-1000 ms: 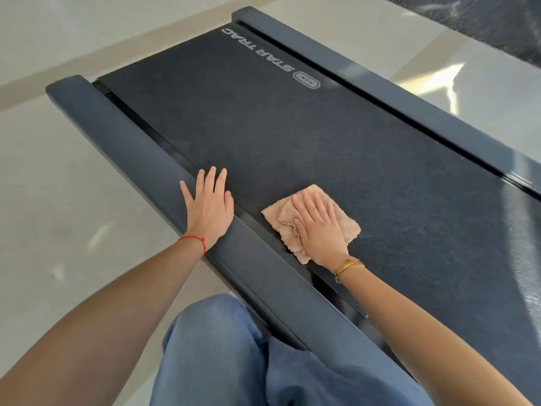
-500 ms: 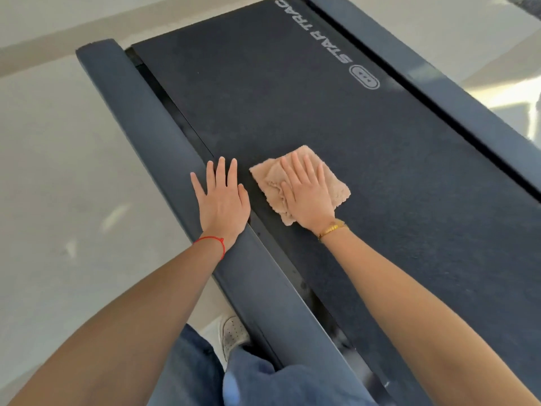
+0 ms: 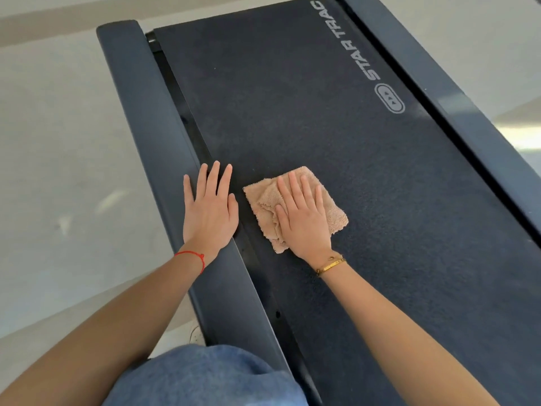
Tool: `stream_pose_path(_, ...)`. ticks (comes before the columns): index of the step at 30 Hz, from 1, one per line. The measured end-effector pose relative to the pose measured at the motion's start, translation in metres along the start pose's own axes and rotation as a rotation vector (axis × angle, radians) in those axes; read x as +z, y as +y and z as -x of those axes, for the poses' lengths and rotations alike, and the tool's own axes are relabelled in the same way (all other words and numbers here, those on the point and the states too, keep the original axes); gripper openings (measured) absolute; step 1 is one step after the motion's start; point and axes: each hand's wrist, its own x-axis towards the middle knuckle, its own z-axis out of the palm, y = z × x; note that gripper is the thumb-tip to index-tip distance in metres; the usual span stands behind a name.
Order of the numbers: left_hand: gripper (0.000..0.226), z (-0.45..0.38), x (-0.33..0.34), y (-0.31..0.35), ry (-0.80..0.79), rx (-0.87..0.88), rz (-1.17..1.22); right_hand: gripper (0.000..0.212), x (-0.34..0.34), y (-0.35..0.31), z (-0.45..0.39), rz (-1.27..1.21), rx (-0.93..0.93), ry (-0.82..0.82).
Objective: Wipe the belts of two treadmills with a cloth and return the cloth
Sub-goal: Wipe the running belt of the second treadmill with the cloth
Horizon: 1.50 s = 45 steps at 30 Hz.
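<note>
pale floor, white shoe

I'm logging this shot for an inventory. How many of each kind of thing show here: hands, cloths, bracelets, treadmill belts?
Hands: 2, left hand on the side rail, right hand on the cloth
Cloths: 1, cloth
Bracelets: 2, red string, gold bracelet
Treadmill belts: 1, belt
Total: 6

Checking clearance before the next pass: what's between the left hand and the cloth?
Head view: only a bare strip of belt and the dark gap at its edge lie between the left hand and the cloth.
</note>
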Motion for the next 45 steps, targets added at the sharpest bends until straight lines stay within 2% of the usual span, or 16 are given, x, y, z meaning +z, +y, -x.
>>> stream_pose_path(6,0.056,-0.002,0.001,0.001,-0.011,0.0,-0.012,0.053,-0.005,0.033,-0.016,-0.003,-0.101,-0.022)
stream_pose_path(10,0.057,-0.004,0.002,0.0,-0.004,0.0,-0.02,0.055,-0.011,0.068,-0.081,0.039,0.151,-0.001)
stream_pose_path(13,0.057,-0.005,0.001,0.001,0.006,0.003,-0.005,0.055,-0.01,0.061,-0.105,0.017,0.205,0.014)
stream_pose_path(18,0.057,-0.005,-0.001,0.001,0.018,-0.001,0.02,0.055,-0.004,0.036,-0.067,0.053,-0.102,-0.021)
stream_pose_path(22,0.056,-0.005,-0.002,0.003,0.011,0.002,0.019,0.056,-0.006,0.039,-0.03,0.021,-0.176,-0.042)
stream_pose_path(26,0.056,-0.01,0.0,0.003,0.006,0.058,-0.027,0.054,-0.009,0.056,-0.038,0.009,-0.033,0.003)
stream_pose_path(30,0.053,-0.04,0.006,0.025,0.023,-0.053,0.038,0.056,-0.013,0.07,-0.102,-0.008,0.241,0.007)
stream_pose_path(32,0.054,-0.048,0.012,0.031,0.018,-0.065,0.02,0.058,-0.016,0.071,-0.134,-0.055,0.289,-0.006)
stream_pose_path(35,0.054,-0.05,0.02,0.029,0.032,-0.06,-0.019,0.057,-0.014,0.069,-0.152,-0.014,0.248,0.006)
stream_pose_path(41,0.056,-0.052,0.023,0.031,0.028,-0.052,-0.041,0.055,-0.016,0.078,-0.097,0.031,-0.119,-0.044)
stream_pose_path(43,0.056,-0.052,0.023,0.03,0.028,-0.051,-0.041,0.054,-0.017,0.089,-0.076,0.003,-0.1,-0.047)
stream_pose_path(45,0.056,-0.052,0.024,0.03,0.033,-0.049,-0.046,0.055,-0.02,0.106,-0.069,-0.012,-0.001,-0.023)
